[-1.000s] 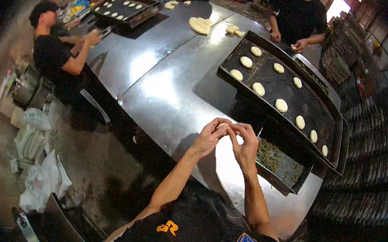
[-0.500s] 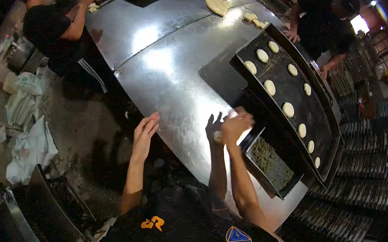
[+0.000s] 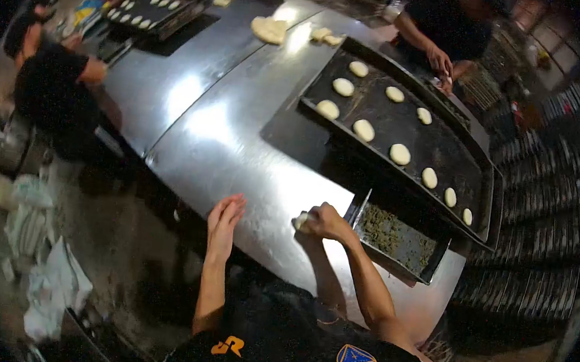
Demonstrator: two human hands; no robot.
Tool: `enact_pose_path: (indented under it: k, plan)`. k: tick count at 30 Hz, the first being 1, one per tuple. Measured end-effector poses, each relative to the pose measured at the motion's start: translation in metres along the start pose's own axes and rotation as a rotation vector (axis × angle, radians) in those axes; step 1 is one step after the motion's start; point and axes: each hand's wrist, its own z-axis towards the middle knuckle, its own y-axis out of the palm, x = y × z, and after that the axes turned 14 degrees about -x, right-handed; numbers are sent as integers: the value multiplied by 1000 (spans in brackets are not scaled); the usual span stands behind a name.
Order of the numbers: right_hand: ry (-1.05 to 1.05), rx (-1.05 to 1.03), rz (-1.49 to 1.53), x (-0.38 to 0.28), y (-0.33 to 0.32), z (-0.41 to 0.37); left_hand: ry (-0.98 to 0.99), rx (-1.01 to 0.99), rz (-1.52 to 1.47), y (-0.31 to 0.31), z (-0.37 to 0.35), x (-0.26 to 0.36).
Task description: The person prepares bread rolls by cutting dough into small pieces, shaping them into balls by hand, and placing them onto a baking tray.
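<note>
Stainless worktable (image 3: 226, 127), long and curved, glaring with overhead reflections; dim workshop floor all round.

At the front edge: right hand (image 3: 324, 222) curled shut around a small pale dough piece (image 3: 302, 221), held low at the steel, just left of the filling tray (image 3: 393, 259). Contact between dough piece and table not determinable.

Further left: left hand (image 3: 224, 218) open and empty, fingers straight and pressed together, at the near table edge, apart from the dough piece. Touching the steel or not: unclear.

Filling tray small, dark and rectangular, loaded with coarse greenish-brown filling (image 3: 386, 227), set just beside the near end of the large baking tray (image 3: 445, 146).

Large baking tray black, angled across the table, carrying dough rounds (image 3: 364, 129) spaced in two rows.

Beyond it: flat dough mass (image 3: 269, 29) and cut dough blocks (image 3: 323, 36) directly on the steel.

At the far left end: second tray (image 3: 154, 12), also bearing rounds.

Co-worker in dark shirt (image 3: 53, 88) at the left side, forearm at the table edge. Another co-worker (image 3: 448, 26) at the far right corner, hands low by the big tray.

Stacked dark trays (image 3: 543, 203) along the right wall. Pale bags (image 3: 53, 284) on the floor at left.
</note>
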Motion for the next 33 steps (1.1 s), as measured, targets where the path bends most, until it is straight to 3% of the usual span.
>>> enact_pose_path:
  k: [2,5,9,13,14,15,17,18,19,20,22,24,27,33]
  plan:
    - [-66,89,93,-27,-25,-35,-22,30,-15,-4,-5,-8]
    - [-249,430,239,-44,-87,-73,-1,38,-48,-11,-16,-14]
    - [-167,947,249,-52,-185,-81,25,114,-116,-25,-23,-18]
    - [-124,1392,-289,-1,-243,-14,59,160,-71,-25,-24,-9]
    - [-19,1110,-294,22,-253,2,74,166,-83,-27,-24,-7]
    - [-19,1114,-293,26,-249,7,87,174,-95,-28,-27,-6]
    - [178,779,-222,28,-239,16,97,197,-84,-28,-36,0]
    - [-3,1032,-240,19,-228,12,106,223,-81,-30,-37,0]
    - [-58,1192,-210,-4,-215,-1,111,217,-81,-33,-38,-3]
    - [-87,1257,-164,-22,-198,-15,94,245,-49,-37,-42,-8]
    - [-282,1287,-53,-55,-147,-48,65,256,-5,-38,-43,-8]
    - [-386,1151,-48,-58,-92,-69,61,226,-56,-30,-41,-7]
    - [-184,990,38,-40,-3,-94,52,114,-44,-24,-27,-15]
    - [16,954,194,-16,110,-161,-80,-37,158,34,-1,-10]
